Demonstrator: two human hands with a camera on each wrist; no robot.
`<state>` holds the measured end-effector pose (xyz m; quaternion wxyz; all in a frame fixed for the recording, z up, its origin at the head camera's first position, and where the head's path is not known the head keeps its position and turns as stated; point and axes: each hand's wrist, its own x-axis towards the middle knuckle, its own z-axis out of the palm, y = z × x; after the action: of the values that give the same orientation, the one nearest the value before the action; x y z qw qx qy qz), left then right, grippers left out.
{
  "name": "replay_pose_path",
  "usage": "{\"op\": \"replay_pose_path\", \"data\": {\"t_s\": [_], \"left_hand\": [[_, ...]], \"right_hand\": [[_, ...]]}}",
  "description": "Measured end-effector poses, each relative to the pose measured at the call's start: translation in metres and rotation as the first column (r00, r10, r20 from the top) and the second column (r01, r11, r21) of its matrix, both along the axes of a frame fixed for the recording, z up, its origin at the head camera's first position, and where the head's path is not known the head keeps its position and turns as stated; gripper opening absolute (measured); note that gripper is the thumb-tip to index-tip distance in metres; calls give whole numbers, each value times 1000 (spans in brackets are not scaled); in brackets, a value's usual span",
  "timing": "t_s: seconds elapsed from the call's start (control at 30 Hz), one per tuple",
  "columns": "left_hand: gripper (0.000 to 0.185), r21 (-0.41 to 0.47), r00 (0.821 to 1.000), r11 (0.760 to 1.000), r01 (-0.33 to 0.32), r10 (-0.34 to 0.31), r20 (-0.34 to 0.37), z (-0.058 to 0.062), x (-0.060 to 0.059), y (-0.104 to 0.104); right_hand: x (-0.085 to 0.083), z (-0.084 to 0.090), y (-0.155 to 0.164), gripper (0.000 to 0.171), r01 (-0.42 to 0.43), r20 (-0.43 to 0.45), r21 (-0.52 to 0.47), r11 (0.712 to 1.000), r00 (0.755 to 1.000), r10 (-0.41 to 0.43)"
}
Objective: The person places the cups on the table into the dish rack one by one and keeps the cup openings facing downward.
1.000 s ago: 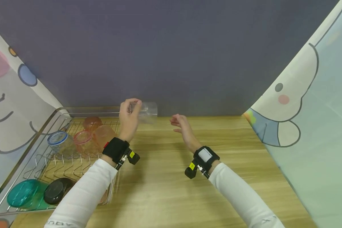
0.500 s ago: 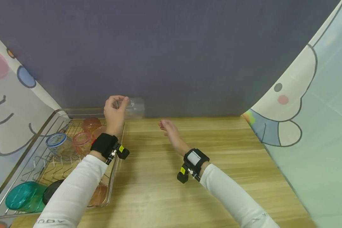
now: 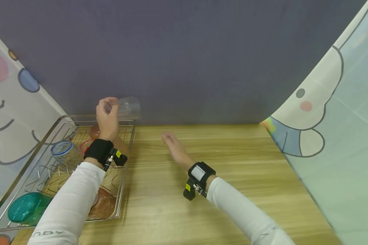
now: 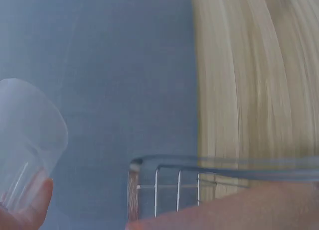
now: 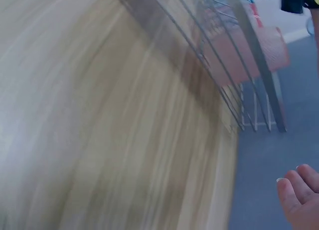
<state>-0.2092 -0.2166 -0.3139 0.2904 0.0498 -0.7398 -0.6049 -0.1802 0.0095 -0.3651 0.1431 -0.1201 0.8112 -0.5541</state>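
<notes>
A wooden bench [image 3: 233, 177] was backed by a dark grey-blue wall [image 3: 184, 51], and cartoon-printed curtains [image 3: 340, 136] were hung at both sides under even light.

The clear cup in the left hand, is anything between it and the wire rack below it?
Nothing visible blocks it. The left hand holds the clear cup tilted above the wire rack's far end, where orange cups already sit beneath.

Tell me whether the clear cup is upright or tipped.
Tipped: the clear cup lies sideways in the left hand, above the wire rack.
</notes>
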Motion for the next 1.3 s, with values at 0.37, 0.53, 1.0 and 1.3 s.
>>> {"op": "replay_pose_path", "data": {"t_s": [0.37,0.53,1.0,1.3], "left_hand": [[34,-181,993,978,-105,114,42,-32,-12,-26],[37,-311,989,943,-121,140,39,-45,-17,-28],[38,-509,978,859,-49,144,149,-63,-25,-23],[54,-533,961,846,-35,175,216,-73,-24,-22]], "right_hand": [[18,-10,-31,67,-136,22,195,971,991,134],[26,-8,-43,73,-190,57,255,948,982,181],[39,-5,-63,85,-326,44,337,884,943,330],[44,-5,-72,87,-329,37,389,861,939,342]]}}
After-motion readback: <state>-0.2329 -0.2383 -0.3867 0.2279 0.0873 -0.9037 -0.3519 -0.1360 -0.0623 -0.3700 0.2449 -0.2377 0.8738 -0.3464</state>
